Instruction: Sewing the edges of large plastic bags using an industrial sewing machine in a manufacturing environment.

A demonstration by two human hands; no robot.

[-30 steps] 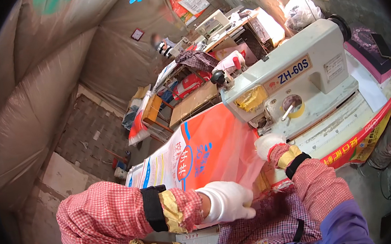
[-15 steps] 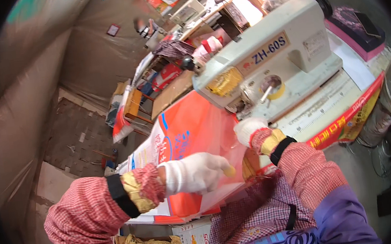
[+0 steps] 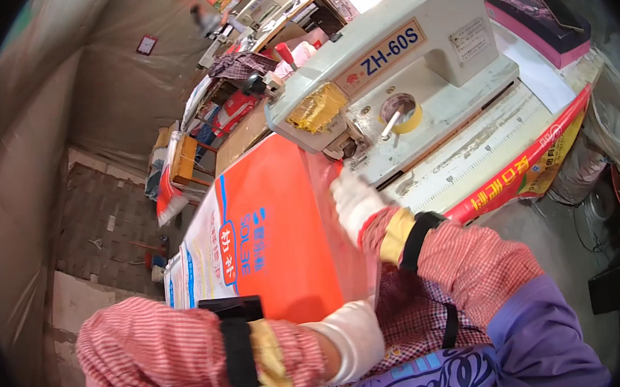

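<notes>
A flat orange and white printed plastic sack (image 3: 284, 233) lies in front of a grey sewing machine (image 3: 394, 58), its right edge running up to the machine's needle area. My right hand (image 3: 355, 200), in a white glove, grips that edge just below the needle area. Its fingertips are slightly blurred. My left hand (image 3: 355, 338), gloved too, is closed at the near right corner of the sack, with its fingers partly hidden. Checked sleeve covers with black bands are on both forearms.
A roll of yellow tape (image 3: 401, 114) with a white stick rests on the machine's base. To the right is a purple and black box (image 3: 541, 22) with a phone on it. A red and yellow sack strip (image 3: 523, 162) lines the table edge. Another sewing machine (image 3: 262, 5) stands behind.
My left hand has moved from over the sack down to its near corner. The sack lies flatter with its edge straighter, and my right hand stays by the needle area.
</notes>
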